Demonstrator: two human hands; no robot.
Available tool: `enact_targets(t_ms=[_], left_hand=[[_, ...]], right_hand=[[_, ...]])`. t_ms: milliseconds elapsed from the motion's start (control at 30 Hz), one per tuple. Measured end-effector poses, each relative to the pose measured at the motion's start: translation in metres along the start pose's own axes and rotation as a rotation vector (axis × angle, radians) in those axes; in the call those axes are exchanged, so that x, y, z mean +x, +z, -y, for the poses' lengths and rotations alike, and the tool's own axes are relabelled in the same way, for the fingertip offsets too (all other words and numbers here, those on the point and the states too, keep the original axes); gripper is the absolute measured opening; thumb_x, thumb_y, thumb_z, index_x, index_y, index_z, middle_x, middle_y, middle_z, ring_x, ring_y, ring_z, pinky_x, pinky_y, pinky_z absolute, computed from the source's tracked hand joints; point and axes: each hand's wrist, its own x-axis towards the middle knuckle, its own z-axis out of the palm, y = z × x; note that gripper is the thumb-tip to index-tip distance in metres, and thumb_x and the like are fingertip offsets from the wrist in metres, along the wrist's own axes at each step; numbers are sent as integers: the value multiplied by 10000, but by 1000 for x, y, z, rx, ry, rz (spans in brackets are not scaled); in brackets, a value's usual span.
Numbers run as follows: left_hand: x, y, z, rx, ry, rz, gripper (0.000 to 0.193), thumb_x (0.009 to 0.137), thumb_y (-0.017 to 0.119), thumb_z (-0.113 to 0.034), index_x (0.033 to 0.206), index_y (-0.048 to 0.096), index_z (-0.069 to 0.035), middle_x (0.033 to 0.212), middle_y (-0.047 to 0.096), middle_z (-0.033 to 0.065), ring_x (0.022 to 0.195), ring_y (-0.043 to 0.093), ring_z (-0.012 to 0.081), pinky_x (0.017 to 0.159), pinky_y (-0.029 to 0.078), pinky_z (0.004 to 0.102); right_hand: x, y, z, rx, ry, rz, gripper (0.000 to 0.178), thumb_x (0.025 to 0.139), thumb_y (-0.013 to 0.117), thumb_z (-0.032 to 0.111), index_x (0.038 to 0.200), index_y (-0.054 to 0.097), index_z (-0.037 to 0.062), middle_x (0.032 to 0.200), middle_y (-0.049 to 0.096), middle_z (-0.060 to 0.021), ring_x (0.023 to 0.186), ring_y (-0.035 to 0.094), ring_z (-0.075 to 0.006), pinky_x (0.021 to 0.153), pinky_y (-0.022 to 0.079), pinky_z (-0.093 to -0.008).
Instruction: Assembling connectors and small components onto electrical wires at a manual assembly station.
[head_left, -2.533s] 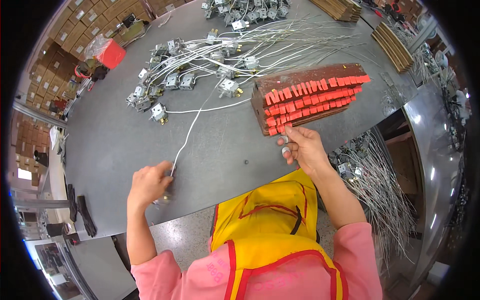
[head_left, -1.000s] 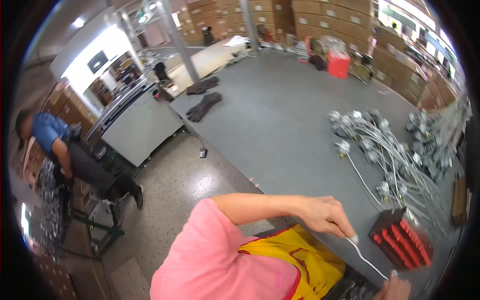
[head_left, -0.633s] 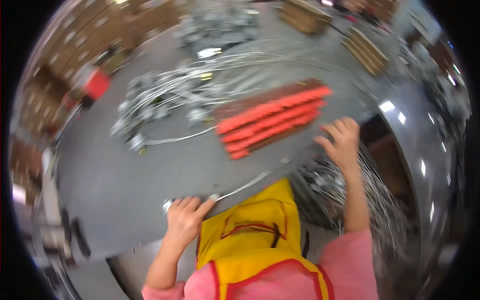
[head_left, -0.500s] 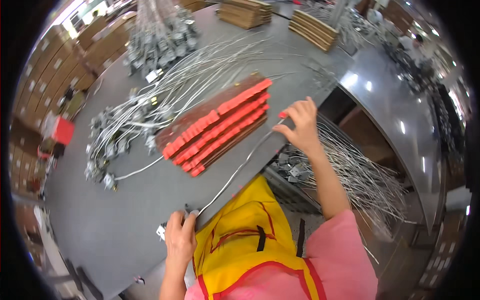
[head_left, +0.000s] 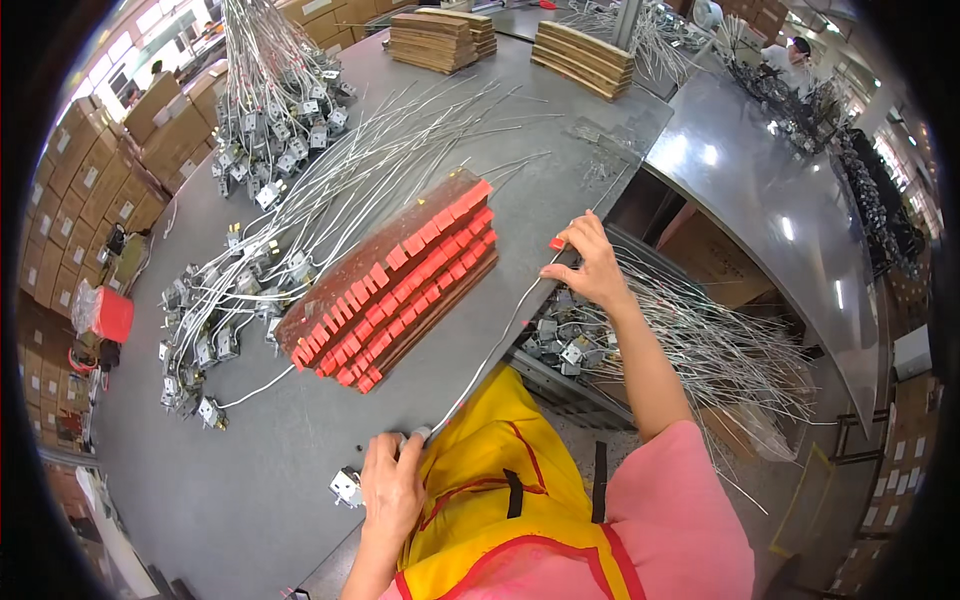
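A thin grey-white cable (head_left: pixel 497 350) runs slantwise along the table's near edge between my hands. My right hand (head_left: pixel 592 265) pinches its far end between thumb and fingers, and a small red tab (head_left: pixel 557 243) shows at the fingertips. Low at the front, my left hand (head_left: pixel 393 488) closes around the cable's near end; its fingers partly hide a grey piece there. A metal switch-like block (head_left: pixel 347 487) sits just left of that hand; whether it joins the cable is hidden. Beyond the cable lies a brown board stack (head_left: pixel 400 240) with rows of red tabs.
Cables with metal blocks (head_left: pixel 205 345) spread behind the boards, and another bundle (head_left: pixel 275 110) stands at the far left. Wooden boards (head_left: pixel 583 58) are stacked at the back. More cables (head_left: pixel 700 325) fill a low bin to the right, beside a shiny metal table (head_left: pixel 765 200).
The view has shifted, so the boards appear further left and lower. My right hand is slightly further from the boards, its red tab showing more clearly. Both hands still hold the cable.
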Motion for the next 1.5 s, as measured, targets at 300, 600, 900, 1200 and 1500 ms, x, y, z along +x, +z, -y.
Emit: enact_targets(t_ms=[300,600,900,1200,1500], left_hand=[[-11,11,4,34,4,-6,387,667,562,22,1029,637,-91,833,474,134,750,500,303,650,415,385],[1,12,7,8,8,-37,413,685,562,-9,1082,615,-111,842,490,102,791,505,278,677,410,363],[-8,12,10,-1,8,-40,394,681,581,-1,1060,618,-104,832,484,99,767,497,271,661,412,366],[-6,11,5,67,3,21,445,697,579,-45,1125,618,-161,829,473,87,779,493,258,653,395,351],[3,11,-6,170,14,24,388,713,576,-91,1093,615,-159,850,474,68,774,490,229,640,390,336]], right_hand=[[-12,7,61,1,28,-115,432,693,767,121,1076,596,18,1012,578,-130,977,560,-294,943,408,-425],[-86,53,207,1136,824,329,111,884,603,81,935,621,-16,716,608,-8,607,529,-39,529,385,-171],[-102,64,223,1085,857,252,63,884,598,57,887,625,0,697,593,9,582,516,-34,518,367,-176],[-104,69,218,1010,824,255,39,874,609,35,871,631,3,678,589,14,557,506,-25,501,364,-178],[-104,55,221,1127,1116,240,128,902,592,127,892,645,11,699,609,5,544,530,-32,457,349,-163]])
